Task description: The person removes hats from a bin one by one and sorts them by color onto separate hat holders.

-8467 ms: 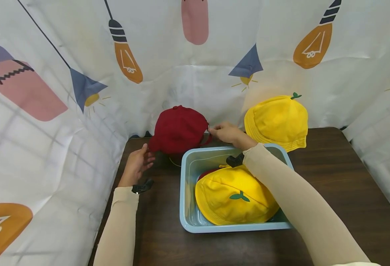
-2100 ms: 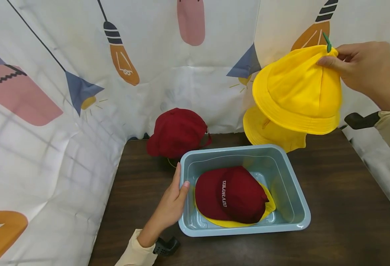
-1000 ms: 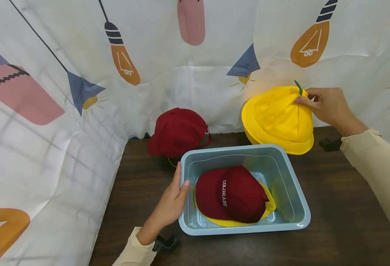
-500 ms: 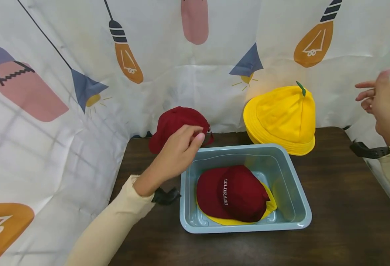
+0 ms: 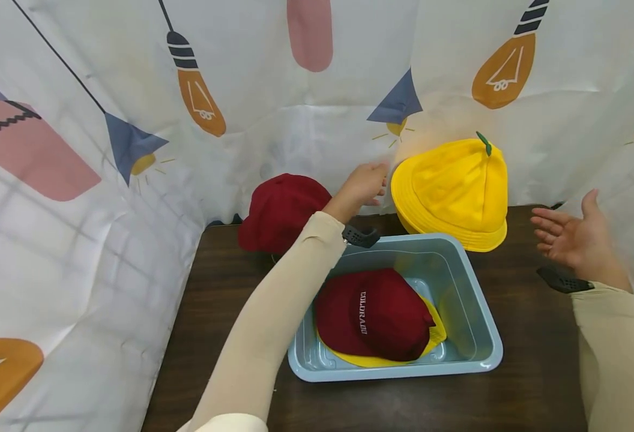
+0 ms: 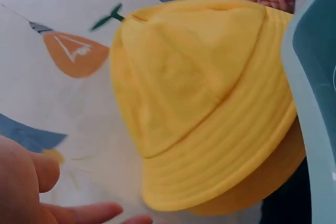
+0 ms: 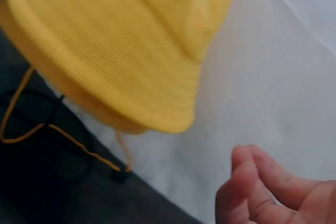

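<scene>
Grips slack | left hand [image 5: 364, 183] beside yellow hat [image 5: 452, 189], arm [image 5: 265, 315] over tub [image 5: 392, 373] side | right hand [image 5: 579, 237] palm showing

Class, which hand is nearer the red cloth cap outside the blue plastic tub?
The left hand, beside the cap; the right hand is right of the yellow cloth bucket hat.

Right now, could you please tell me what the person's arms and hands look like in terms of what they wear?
The left sleeve and right sleeve are long, plain beige, ending near the wrists. A small dark device sits beside each cuff. The left hand and right hand wear no gloves.
</scene>
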A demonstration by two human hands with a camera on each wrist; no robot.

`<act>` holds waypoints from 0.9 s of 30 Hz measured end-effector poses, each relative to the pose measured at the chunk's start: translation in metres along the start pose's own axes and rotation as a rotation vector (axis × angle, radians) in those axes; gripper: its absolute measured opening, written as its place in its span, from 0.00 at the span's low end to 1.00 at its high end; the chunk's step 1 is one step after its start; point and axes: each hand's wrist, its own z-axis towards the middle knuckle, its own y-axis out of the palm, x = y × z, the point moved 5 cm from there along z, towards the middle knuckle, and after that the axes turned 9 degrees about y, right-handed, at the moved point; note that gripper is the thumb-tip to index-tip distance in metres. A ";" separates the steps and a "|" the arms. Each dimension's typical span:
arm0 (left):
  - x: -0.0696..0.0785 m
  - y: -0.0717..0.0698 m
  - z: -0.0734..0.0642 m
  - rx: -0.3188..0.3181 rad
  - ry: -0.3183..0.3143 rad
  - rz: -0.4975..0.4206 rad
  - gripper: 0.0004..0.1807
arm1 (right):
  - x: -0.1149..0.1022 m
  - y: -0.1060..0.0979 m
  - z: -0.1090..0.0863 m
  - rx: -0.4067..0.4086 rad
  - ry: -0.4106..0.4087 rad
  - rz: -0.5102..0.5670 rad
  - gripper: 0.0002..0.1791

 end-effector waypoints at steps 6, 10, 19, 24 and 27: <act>-0.025 0.024 0.021 0.000 -0.114 -0.061 0.31 | 0.034 0.002 0.023 -0.142 0.069 -0.041 0.50; -0.036 0.032 0.024 -0.043 -0.147 -0.135 0.29 | 0.048 0.010 0.035 -0.236 0.015 -0.033 0.42; -0.039 0.039 0.032 -0.006 -0.132 -0.057 0.15 | 0.055 0.031 0.041 -0.224 -0.120 -0.119 0.21; -0.039 0.034 0.035 0.006 -0.086 0.241 0.14 | 0.057 0.029 0.046 -0.094 -0.139 -0.141 0.17; -0.038 0.034 0.035 0.007 -0.088 0.367 0.15 | 0.059 0.024 0.049 0.023 -0.131 -0.178 0.14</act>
